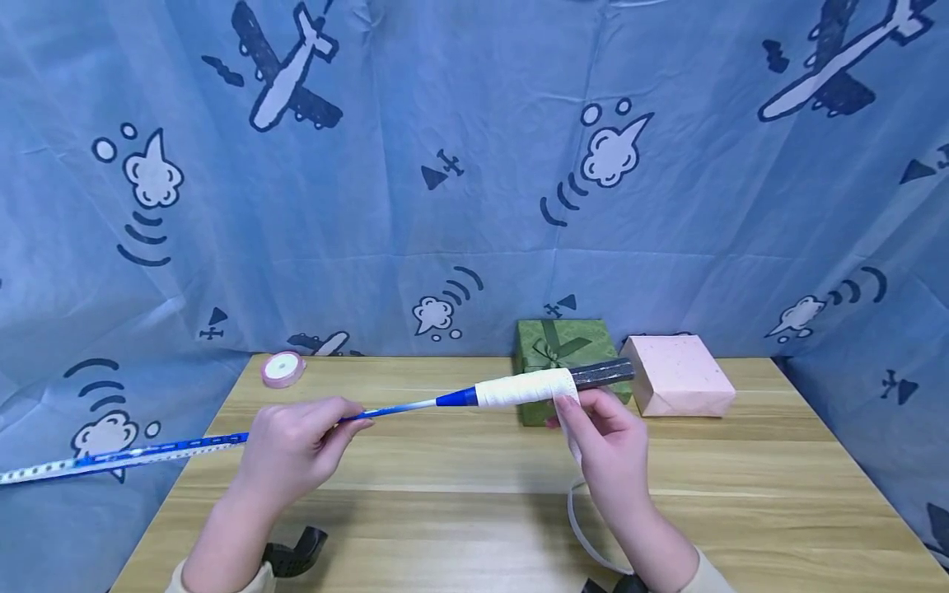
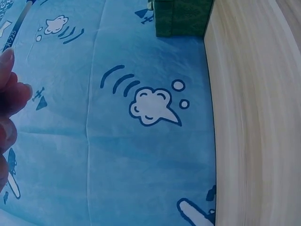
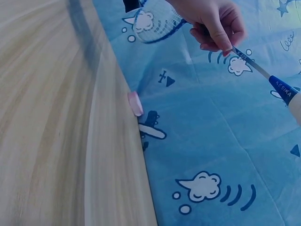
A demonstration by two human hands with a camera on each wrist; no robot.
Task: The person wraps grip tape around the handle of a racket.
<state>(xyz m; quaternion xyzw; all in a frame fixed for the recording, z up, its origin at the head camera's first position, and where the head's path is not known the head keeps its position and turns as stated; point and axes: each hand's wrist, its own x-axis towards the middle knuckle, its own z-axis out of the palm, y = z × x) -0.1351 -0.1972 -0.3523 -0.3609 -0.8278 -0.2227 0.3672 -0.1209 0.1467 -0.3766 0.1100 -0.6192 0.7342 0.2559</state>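
A blue and white badminton racket is held level over the table, its head reaching out of the head view at left. My left hand pinches its thin shaft between thumb and fingers. White grip tape covers the handle from the blue cone toward the butt, where the black handle end shows bare. With thumb and fingers, my right hand pinches the tape just under the handle. From there the tape's loose tail hangs in a curve to the table. In the right wrist view, the strung racket head appears behind the left hand.
A green gift box with a bow stands at the back of the wooden table, beside a pink box. At the back left lies a pink ribbon roll. A blue patterned curtain hangs behind.
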